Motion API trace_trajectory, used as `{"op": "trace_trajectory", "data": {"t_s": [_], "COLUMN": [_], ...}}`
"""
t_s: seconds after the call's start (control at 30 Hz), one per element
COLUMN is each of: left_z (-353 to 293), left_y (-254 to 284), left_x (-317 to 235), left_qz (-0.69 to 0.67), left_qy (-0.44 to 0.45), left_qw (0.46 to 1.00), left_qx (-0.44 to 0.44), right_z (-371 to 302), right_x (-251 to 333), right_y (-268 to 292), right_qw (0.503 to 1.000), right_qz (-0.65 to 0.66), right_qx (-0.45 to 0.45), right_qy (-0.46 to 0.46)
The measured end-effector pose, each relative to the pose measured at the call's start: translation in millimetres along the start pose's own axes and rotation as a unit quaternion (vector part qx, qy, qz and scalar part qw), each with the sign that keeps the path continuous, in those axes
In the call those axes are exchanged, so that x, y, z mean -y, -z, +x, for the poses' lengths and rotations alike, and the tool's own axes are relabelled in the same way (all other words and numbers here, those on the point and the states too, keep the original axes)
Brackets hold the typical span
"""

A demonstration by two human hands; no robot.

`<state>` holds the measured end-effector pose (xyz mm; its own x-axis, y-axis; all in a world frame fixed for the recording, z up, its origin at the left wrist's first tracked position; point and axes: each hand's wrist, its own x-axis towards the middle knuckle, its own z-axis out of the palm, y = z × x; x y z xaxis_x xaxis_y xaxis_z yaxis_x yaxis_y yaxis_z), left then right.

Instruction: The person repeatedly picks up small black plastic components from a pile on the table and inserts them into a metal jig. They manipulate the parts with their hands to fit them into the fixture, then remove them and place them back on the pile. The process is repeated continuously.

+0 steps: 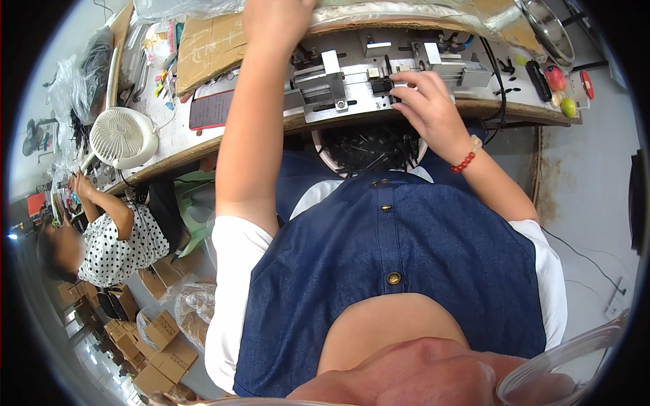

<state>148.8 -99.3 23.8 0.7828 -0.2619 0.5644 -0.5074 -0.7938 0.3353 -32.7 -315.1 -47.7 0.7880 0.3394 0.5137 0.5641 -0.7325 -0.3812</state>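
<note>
My right hand is at the metal jig on the bench edge, its thumb and fingers closed round the end of a small black part in the middle of the jig. A red beaded bracelet is on that wrist. My left hand reaches far forward over the cardboard at the back of the bench. The top edge of the picture cuts off its fingers, so what they touch is hidden. Below the jig, at my lap, a round tub holds many black pieces.
At left lie a red-edged phone and a white fan. Cardboard covers the back. Black cables, fruit and a metal bowl are at right. Another person works at far left, near boxes.
</note>
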Motion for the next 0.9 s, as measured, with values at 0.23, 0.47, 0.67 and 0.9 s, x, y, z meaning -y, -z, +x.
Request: {"op": "trace_trajectory", "data": {"t_s": [0.23, 0.47, 0.67, 0.9], "left_z": [36.0, 0.2, -53.9, -148.5], "left_y": [-21.4, 14.9, 1.1, -21.8], "left_x": [13.1, -34.6, -28.6, -52.7], "left_qz": [0.051, -0.198, -0.296, -0.319], "left_qy": [0.021, 0.085, 0.022, -0.049], "left_qw": [0.997, 0.974, 0.954, 0.946], "left_qx": [0.05, 0.064, -0.04, 0.042], "right_z": [3.1, 7.3, 75.4, 160.3], "right_x": [-8.0, -11.1, -56.4, -134.8], "right_y": [-21.7, -16.3, 29.7, 42.0], "right_qw": [0.995, 0.997, 0.991, 0.975], "right_qz": [-0.088, -0.06, -0.053, -0.203], "right_qx": [0.01, 0.014, -0.107, -0.088], "right_qy": [0.038, 0.043, 0.06, -0.037]}}
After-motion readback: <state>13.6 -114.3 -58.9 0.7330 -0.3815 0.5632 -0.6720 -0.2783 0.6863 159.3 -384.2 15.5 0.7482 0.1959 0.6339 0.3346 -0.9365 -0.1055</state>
